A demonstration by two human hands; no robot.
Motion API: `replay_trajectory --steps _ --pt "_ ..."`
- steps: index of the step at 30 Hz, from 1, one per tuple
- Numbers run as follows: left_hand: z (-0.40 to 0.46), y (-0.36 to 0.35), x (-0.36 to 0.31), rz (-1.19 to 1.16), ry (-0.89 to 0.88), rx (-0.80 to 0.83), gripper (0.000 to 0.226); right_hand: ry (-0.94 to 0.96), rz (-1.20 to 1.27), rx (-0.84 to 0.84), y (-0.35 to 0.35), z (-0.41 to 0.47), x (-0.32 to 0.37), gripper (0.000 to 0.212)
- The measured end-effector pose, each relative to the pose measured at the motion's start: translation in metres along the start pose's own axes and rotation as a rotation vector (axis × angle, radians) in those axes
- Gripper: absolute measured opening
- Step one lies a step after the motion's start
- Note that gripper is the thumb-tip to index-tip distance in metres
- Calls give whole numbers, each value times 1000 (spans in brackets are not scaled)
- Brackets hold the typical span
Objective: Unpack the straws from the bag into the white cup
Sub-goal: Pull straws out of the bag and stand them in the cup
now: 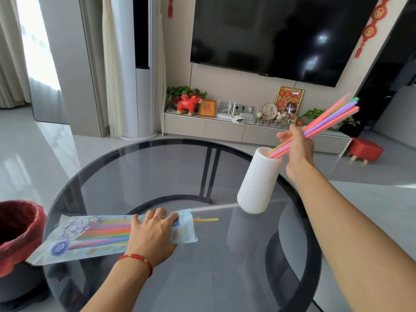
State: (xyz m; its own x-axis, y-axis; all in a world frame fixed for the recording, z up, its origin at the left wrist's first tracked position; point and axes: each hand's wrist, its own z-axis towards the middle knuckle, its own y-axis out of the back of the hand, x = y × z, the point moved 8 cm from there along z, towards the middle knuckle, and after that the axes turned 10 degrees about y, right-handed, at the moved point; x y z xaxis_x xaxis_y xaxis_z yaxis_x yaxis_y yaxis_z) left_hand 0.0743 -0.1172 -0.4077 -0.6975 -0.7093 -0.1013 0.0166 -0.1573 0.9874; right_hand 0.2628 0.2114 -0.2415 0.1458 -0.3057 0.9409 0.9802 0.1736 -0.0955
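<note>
Both hands are being used: a bundle of straws [324, 122] is being gripped by the right hand [297, 145] at right of centre, its lower ends being fed into the mouth of the cup [258, 181]. At lower left, the bag [90, 235] is being pressed flat against the table [202, 266] by the left hand [153, 235], fingers spread over its open end, where more straws are being kept and one yellow straw [206, 220] is poking out. For a clean drop, the bundle should probably be tipped more upright before being let go, so the tilted-looking cup is not being knocked.
</note>
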Motion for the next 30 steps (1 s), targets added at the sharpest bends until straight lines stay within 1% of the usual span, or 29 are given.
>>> replay_trajectory --steps 3,4,6,8,9,10,11,12,14,15,16,19,20,21,22,24,26,30 --pt "0 1 0 -8 -1 -9 56 -87 -110 193 -9 -9 -15 29" --pt "-1 1 0 -9 -4 -11 57 -123 -109 235 -9 -12 -19 35" --pt "-2 2 -1 -12 -15 -18 57 -144 -82 315 -5 -22 -19 64" --pt "-3 4 -2 -21 -24 -23 57 -99 -65 370 2 -34 -19 99" --pt "-4 5 -3 -26 -29 -23 57 -77 -40 361 8 -42 -18 115" --pt "-4 6 -4 -35 -34 -26 58 -53 -10 319 17 -50 -18 122" --pt "-5 8 -5 -47 -39 -30 59 -3 8 253 29 -61 -17 116" --pt "-6 10 -6 -60 -45 -39 59 73 7 162 42 -74 -17 99" --pt "-8 16 -9 -89 -60 -70 62 225 -74 11 62 -103 -26 41" --pt "-9 19 -10 -101 -68 -81 64 253 -135 28 62 -121 -36 18" --pt "-9 22 -12 -113 -83 -94 66 258 -195 129 53 -138 -46 8" --pt "-13 30 -19 -142 -139 -150 73 200 -393 581 0 -186 -81 21" --pt "-14 32 -21 -153 -158 -176 75 205 -440 674 -15 -198 -84 27" --pt "-15 34 -22 -159 -175 -198 77 219 -462 715 -26 -207 -85 31" --pt "-16 35 -23 -163 -187 -213 79 228 -453 721 -34 -213 -84 31" --pt "-17 37 -24 -167 -194 -236 85 229 -397 710 -43 -223 -82 26" --pt "-16 37 -25 -156 -190 -243 89 250 -350 712 -49 -230 -81 25" --pt "-15 31 -28 -99 -177 -217 94 422 -346 734 -56 -237 -75 32"
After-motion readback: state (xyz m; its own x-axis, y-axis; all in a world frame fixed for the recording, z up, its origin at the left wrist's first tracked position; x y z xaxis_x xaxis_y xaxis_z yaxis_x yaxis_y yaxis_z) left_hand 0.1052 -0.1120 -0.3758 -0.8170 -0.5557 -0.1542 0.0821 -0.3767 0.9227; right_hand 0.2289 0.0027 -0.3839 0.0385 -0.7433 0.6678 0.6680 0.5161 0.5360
